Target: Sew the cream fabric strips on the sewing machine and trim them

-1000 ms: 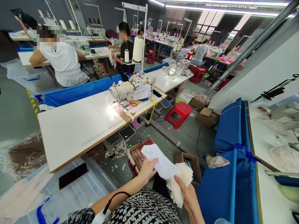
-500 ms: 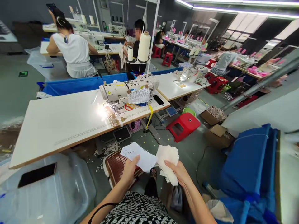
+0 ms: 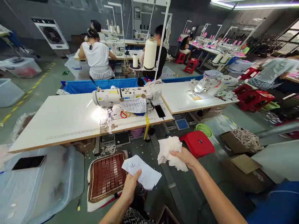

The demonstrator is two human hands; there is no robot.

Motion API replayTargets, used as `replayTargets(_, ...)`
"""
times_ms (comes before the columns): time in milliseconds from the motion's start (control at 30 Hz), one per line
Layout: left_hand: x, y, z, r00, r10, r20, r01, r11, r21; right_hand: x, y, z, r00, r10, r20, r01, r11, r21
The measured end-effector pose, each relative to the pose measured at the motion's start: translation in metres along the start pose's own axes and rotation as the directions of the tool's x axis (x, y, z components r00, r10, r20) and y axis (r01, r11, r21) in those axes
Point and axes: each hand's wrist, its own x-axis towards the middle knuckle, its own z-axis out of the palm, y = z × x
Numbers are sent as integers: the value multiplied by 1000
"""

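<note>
My left hand pinches a white paper pattern piece with handwriting on it, thumb on top. To its right, my right hand grips a stack of cream fabric pieces with ragged edges. Both are held in the air, apart from each other, in front of the sewing table. On that table stands a lit white sewing machine, with a printed sheet hanging on its front. Red-handled scissors, a phone and a yellow tape measure lie near it.
A seat with a brown woven cushion is below left, beside a clear plastic bin carrying another phone. A red stool, green basket and cardboard box stand at right. Co-workers sit beyond the blue cloth trough.
My view has swung toward the right hand's stack and the table. The right hand has lifted the fabric pieces slightly and moved right; the left still holds the paper.
</note>
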Motion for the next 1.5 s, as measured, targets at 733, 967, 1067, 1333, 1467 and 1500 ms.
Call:
replayTargets(733,131,84,156,995,93,-43,-96,994,-61,250,-240,-102,981,-64,185,115,954,-278)
replayTargets(967,163,96,227,978,115,-175,-131,988,-81,352,-277,-132,933,-16,360,139,938,-316)
replayTargets(1067,170,94,248,968,108,-226,-131,987,-88,382,-281,-156,916,-20,401,154,940,-305)
replayTargets(1333,179,105,276,924,102,-367,-136,988,-67,445,-237,-245,977,105,184,-4,878,-478)
replayTargets(1467,188,112,295,921,128,-367,-172,981,-90,451,-226,-272,998,56,24,-34,841,-540)
replayTargets(1500,191,112,299,916,127,-379,-175,980,-94,448,-225,-274,1000,19,-20,-27,833,-553)
